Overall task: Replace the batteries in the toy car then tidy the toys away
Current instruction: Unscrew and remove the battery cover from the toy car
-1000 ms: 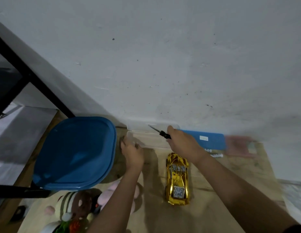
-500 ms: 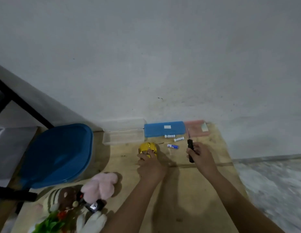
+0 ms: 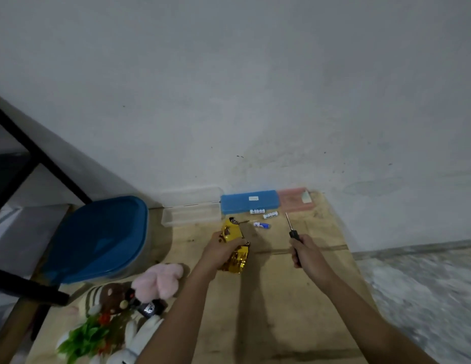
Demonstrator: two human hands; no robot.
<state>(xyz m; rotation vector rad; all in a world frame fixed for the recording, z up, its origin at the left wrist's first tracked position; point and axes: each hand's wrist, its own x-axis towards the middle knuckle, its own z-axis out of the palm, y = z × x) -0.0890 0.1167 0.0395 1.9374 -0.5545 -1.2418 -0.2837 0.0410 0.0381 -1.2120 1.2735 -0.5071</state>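
The left hand (image 3: 220, 250) has its grip wrapped around the gold toy car (image 3: 235, 245), holding it tilted on its side above the cardboard sheet (image 3: 281, 298). The right hand (image 3: 305, 252) has its grip clenched on a black-handled screwdriver (image 3: 291, 228), tip pointing away. Just beyond both grips lie three batteries (image 3: 263, 218), in front of a blue case (image 3: 249, 202). Plush toys (image 3: 139, 292) sit near the left forearm.
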